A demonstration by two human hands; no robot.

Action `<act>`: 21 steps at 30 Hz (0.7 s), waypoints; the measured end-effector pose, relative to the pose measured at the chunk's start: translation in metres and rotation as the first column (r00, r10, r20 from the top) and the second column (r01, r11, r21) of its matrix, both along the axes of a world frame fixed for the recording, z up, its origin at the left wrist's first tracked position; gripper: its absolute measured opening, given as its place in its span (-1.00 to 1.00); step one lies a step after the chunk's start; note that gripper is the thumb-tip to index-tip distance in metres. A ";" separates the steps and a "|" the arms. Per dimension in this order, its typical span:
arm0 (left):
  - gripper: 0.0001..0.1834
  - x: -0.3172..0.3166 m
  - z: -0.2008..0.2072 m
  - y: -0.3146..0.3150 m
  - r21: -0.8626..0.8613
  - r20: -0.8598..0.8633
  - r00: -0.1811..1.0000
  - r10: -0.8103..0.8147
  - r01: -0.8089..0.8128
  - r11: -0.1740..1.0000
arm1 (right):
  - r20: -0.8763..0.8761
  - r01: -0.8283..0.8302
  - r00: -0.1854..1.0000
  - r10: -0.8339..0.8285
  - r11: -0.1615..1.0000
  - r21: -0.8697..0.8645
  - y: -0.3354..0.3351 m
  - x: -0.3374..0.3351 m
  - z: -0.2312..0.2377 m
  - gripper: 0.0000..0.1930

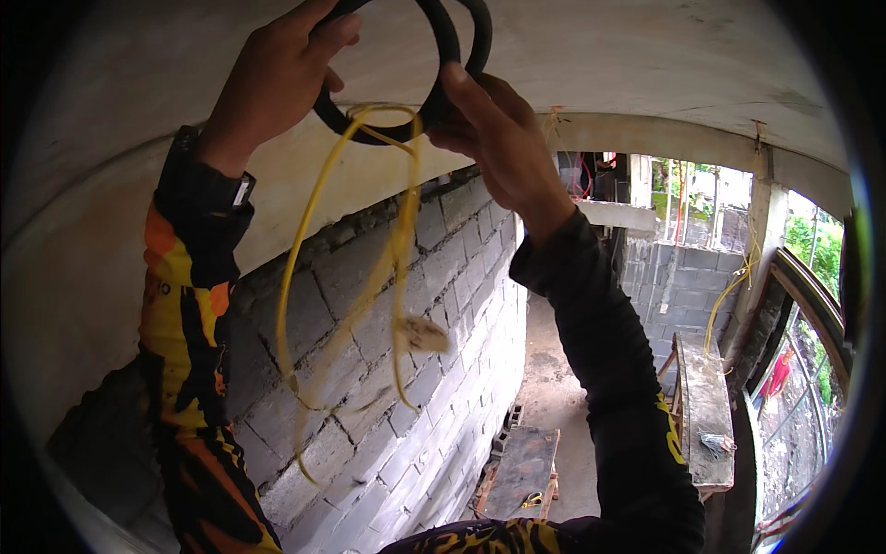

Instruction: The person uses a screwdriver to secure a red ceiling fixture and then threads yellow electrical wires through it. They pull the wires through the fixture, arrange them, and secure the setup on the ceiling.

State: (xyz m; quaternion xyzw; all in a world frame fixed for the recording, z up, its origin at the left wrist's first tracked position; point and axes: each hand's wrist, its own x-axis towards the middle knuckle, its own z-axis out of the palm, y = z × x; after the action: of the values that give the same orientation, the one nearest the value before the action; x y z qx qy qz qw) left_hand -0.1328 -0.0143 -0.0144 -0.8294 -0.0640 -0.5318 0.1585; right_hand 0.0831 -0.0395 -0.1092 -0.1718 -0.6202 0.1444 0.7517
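Both my hands are raised overhead near the concrete ceiling (pixel 646 55). My left hand (pixel 277 78) grips one side of a coil of thick black cable (pixel 448 42). My right hand (pixel 494 138) grips the coil's other side, fingers wrapped around it. Thin yellow wire (pixel 305 240) hangs from the coil in long loops, blurred with motion, with a small pale tag (pixel 425 334) on it. I wear black sleeves with orange and yellow patterns and a dark watch (pixel 208 189) on the left wrist.
A grey block wall (pixel 406 388) runs along the left. Below are a wooden plank platform (pixel 521 471) and a rough bench (pixel 703 406). More yellow wires (pixel 734 286) hang by a post. A window opening (pixel 803 369) is at right.
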 end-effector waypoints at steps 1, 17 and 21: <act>-0.45 -0.001 -0.002 0.000 -0.043 0.011 1.000 -0.003 0.003 0.999 | -0.011 -0.031 0.999 0.031 0.999 0.028 0.001 -0.010 0.002 -0.19; -0.29 -0.004 -0.002 0.027 0.013 0.164 0.983 -0.081 0.080 0.997 | 0.059 -0.197 0.980 0.188 0.943 0.270 -0.005 -0.017 0.019 -0.37; -0.63 0.014 -0.034 0.042 0.251 0.424 0.788 -0.446 0.371 0.894 | 0.163 -0.101 0.986 0.033 0.901 0.423 -0.007 -0.016 0.022 -0.40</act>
State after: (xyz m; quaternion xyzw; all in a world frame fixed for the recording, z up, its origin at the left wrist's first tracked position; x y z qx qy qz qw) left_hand -0.1184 0.0277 -0.0486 -0.6540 0.1222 -0.7419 0.0828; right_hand 0.0675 -0.0466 -0.0872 0.0088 -0.6978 0.0166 0.7161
